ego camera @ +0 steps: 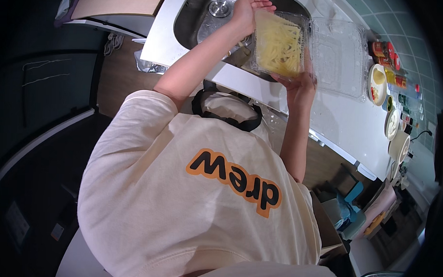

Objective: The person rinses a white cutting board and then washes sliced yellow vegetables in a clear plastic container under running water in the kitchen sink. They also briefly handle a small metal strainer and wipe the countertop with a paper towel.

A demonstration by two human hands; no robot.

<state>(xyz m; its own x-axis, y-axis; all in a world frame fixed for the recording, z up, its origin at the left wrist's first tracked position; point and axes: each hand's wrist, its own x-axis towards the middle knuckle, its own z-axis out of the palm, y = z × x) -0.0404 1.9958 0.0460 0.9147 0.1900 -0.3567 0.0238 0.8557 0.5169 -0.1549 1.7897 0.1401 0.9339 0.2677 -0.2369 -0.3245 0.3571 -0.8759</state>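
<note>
A clear plastic food container [258, 66] full of pale yellow strips [281, 45], which look like cut potato, is held tilted over the sink's right side. My right hand [300, 82] grips its near right edge, with fingers partly hidden underneath. At its far left edge is my left hand [249, 11], fingers spread and palm turned up. The left palm seems close to the container's side; contact is unclear. A clear plastic lid or second half [337, 58] spreads open to the right above the counter. Whether the two halves are joined cannot be made out.
The stainless steel sink [190, 27] has a round drain strainer [219, 8]. Along the tiled wall stand red-capped jars [383, 49], bottles [402, 82], a plate with food pieces [377, 91] and bowls [398, 146]. A wooden board [118, 1] is at upper left.
</note>
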